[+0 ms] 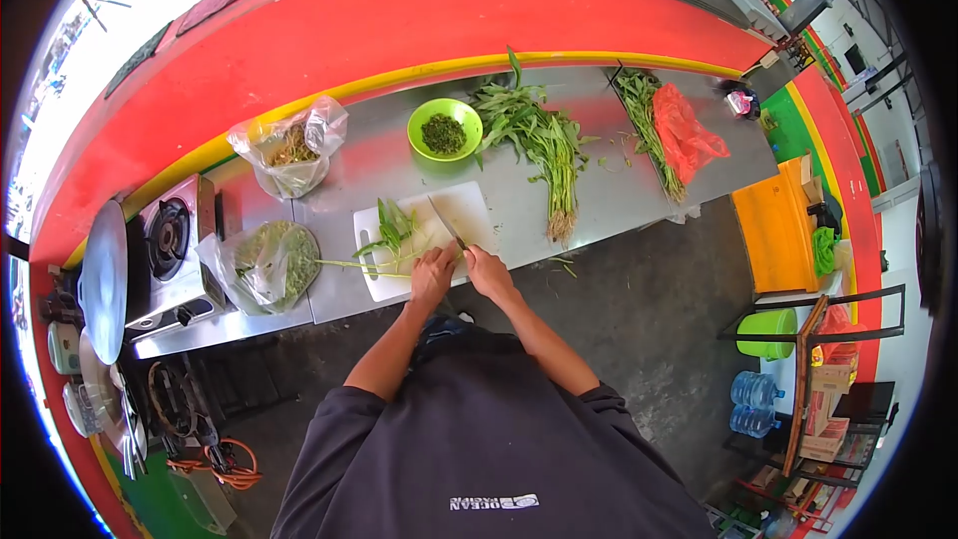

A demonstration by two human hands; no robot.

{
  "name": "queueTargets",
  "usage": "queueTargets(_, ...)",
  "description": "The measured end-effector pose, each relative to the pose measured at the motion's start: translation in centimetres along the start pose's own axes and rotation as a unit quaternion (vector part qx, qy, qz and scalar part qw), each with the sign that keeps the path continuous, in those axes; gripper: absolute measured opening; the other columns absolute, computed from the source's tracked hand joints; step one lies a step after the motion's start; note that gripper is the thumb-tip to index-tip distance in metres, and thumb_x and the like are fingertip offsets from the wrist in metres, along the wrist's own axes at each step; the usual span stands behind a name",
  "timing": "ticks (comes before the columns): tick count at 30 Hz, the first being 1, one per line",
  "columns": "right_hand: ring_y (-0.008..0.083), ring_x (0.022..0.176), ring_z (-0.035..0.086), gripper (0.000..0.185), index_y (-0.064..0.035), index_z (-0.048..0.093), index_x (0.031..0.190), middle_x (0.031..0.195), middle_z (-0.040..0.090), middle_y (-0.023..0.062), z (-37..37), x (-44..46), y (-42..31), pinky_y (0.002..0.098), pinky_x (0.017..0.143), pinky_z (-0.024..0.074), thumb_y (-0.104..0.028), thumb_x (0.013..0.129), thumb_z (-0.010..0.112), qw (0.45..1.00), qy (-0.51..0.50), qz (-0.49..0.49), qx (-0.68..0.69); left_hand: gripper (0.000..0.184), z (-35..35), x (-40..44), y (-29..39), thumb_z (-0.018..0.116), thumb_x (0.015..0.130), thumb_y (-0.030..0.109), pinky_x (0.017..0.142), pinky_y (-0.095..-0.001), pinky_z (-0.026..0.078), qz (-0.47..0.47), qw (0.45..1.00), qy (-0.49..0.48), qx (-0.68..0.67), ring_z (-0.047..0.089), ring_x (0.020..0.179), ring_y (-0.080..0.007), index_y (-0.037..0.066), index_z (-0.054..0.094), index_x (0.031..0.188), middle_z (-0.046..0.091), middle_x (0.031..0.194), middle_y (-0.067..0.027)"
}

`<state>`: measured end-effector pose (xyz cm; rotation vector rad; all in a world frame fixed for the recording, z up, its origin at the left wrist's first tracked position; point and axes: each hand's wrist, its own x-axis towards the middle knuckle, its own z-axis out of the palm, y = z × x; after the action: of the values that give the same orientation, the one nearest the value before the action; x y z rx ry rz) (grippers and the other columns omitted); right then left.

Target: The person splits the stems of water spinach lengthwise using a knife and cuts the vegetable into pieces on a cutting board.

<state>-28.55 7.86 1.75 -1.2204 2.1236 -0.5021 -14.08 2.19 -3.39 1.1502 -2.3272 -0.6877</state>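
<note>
My right hand (486, 270) is closed round the handle of a knife (445, 219), whose blade points away from me over the white cutting board (375, 286). Close beside it, my left hand (433, 275) has its fingers bent over pale green vegetable stems (364, 265) at the board's near edge. Some of those stems stretch left past the board. Long green leaves (396, 227) lie on the board's left half. The left fingertips are partly hidden. Beyond the board is a lime-green bowl (415, 137) with chopped greens (443, 134) inside.
Bunches of leafy greens (544, 145) lie right of the bowl, with more greens (649, 130) beside a red plastic bag (689, 130). Two clear bags (299, 175) (261, 269) of plant matter sit left. A gas stove (178, 250) stands at the steel counter's (609, 205) left end.
</note>
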Motion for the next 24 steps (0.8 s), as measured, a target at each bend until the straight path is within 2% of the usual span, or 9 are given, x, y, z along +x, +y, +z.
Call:
queueTargets(2,0.0504,0.093,0.064,0.034,-0.011,0.06,0.112,0.097,0.069,0.0273,0.3,0.5,0.4,0.0592,0.081,0.0507,-0.039,0.105,0.042,1.0,0.002,-0.007,-0.001,0.045,0.4,-0.2,-0.4,0.067,0.088,0.018,0.077,-0.045,0.046,0.041,0.999,0.01,0.028,0.065,0.091,-0.027,0.018,0.062,0.133,0.064,0.092,-0.0053)
queueTargets(6,0.0498,0.094,0.064,0.034,-0.0108,0.059,0.113,0.099,0.069,0.0266,0.9,0.3,0.6,0.0589,0.082,0.0504,-0.039,0.105,0.041,1.0,0.018,-0.023,0.004,0.041,0.3,-0.2,-0.1,0.067,0.086,0.015,0.076,-0.0452,0.046,0.031,0.999,0.009,0.033,0.064,0.092,-0.0263,0.019,0.067,0.127,0.063,0.091,-0.0045)
queueTargets(7,0.0502,0.098,0.064,0.038,-0.0125,0.059,0.119,0.101,0.069,0.028,1.1,0.4,0.7,0.0593,0.084,0.0509,-0.042,0.105,0.04,1.0,0.006,-0.023,0.005,0.038,0.3,-0.2,-0.1,0.067,0.086,0.016,0.075,-0.0442,0.046,0.033,0.999,0.017,0.031,0.064,0.091,-0.0257,0.021,0.069,0.123,0.062,0.091,-0.0041)
queueTargets(12,0.0516,0.095,0.064,0.038,-0.0129,0.059,0.12,0.1,0.069,0.0283,1.7,0.0,0.9,0.0595,0.083,0.0512,-0.042,0.105,0.04,0.999,0.03,-0.039,0.005,0.029,0.4,-0.4,0.1,0.068,0.087,0.018,0.076,-0.0429,0.046,0.034,0.998,0.038,0.047,0.064,0.089,-0.0244,0.021,0.074,0.116,0.061,0.091,-0.0031)
queueTargets(14,0.0497,0.098,0.064,0.037,-0.0119,0.059,0.12,0.105,0.069,0.0258,1.4,-0.4,0.4,0.0583,0.084,0.051,-0.04,0.105,0.041,1.0,0.02,-0.011,-0.001,0.024,0.3,-0.4,0.0,0.068,0.087,0.019,0.077,-0.0426,0.047,0.052,0.997,0.045,0.039,0.064,0.091,-0.0245,0.02,0.075,0.11,0.062,0.091,-0.0031)
queueTargets(18,0.0502,0.097,0.064,0.037,-0.0121,0.06,0.12,0.104,0.069,0.0265,1.9,-1.1,0.4,0.0583,0.084,0.0515,-0.04,0.105,0.041,1.0,0.004,0.005,-0.001,0.019,0.9,-0.6,-0.6,0.069,0.087,0.02,0.078,-0.0426,0.048,0.032,0.998,0.052,0.02,0.065,0.091,-0.0247,0.019,0.077,0.104,0.065,0.091,-0.0032)
queueTargets(24,0.0498,0.092,0.065,0.034,-0.0111,0.06,0.118,0.096,0.07,0.0267,2.3,-1.3,0.9,0.059,0.08,0.0518,-0.037,0.105,0.043,0.995,0.062,-0.036,0.064,0.017,0.8,-0.1,-0.7,0.07,0.087,0.02,0.078,-0.043,0.05,0.011,0.999,0.032,-0.004,0.067,0.09,-0.026,0.015,0.077,0.101,0.069,0.092,-0.0041)
